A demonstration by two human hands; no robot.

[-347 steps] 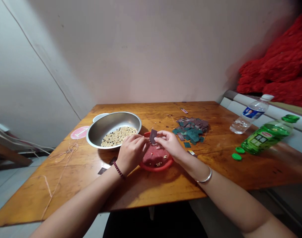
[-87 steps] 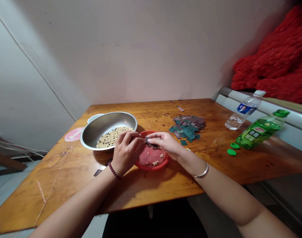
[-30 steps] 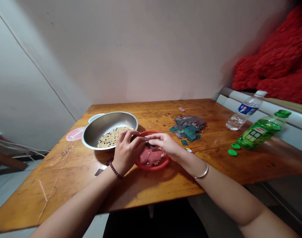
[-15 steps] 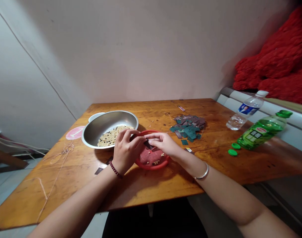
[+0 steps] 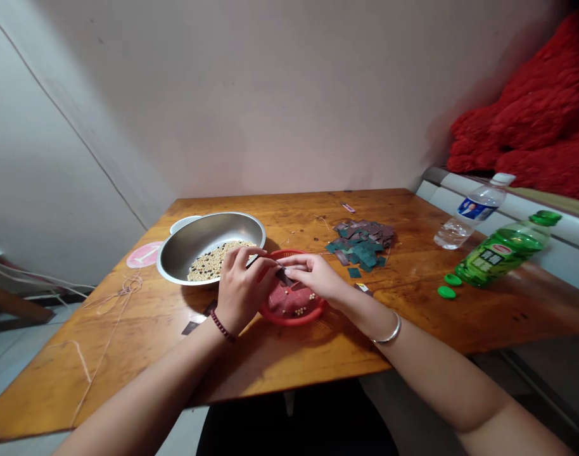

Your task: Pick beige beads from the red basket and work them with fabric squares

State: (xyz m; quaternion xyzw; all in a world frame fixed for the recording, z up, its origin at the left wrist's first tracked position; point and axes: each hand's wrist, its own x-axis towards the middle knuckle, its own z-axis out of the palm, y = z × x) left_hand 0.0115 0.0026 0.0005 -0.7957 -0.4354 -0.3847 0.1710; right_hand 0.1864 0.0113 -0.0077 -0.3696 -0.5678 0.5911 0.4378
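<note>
Over a red plastic basket (image 5: 294, 318) my two hands meet, fingertips nearly touching. My left hand (image 5: 244, 282), with a dark bead bracelet at the wrist, has bent fingers closed on a small dark piece (image 5: 253, 260). My right hand (image 5: 313, 275), a silver bangle on its wrist, is pinched at a dark piece (image 5: 284, 277) between the hands; the fingertips partly hide it. Several pale beads (image 5: 299, 311) lie in the basket. Left of it, a steel bowl (image 5: 175, 263) holds many pale and dark beads (image 5: 213, 261).
Green and brown square pieces (image 5: 363, 244) are piled right of the basket. Farther right are a clear bottle (image 5: 470, 212), a green bottle (image 5: 503, 250) and green caps (image 5: 446, 292). A pink disc (image 5: 144, 255) and loose string (image 5: 123, 294) lie at the left.
The dark piece at my left fingers now shows a lighter edge and has tilted slightly. Both hands have otherwise stayed in nearly the same place.
</note>
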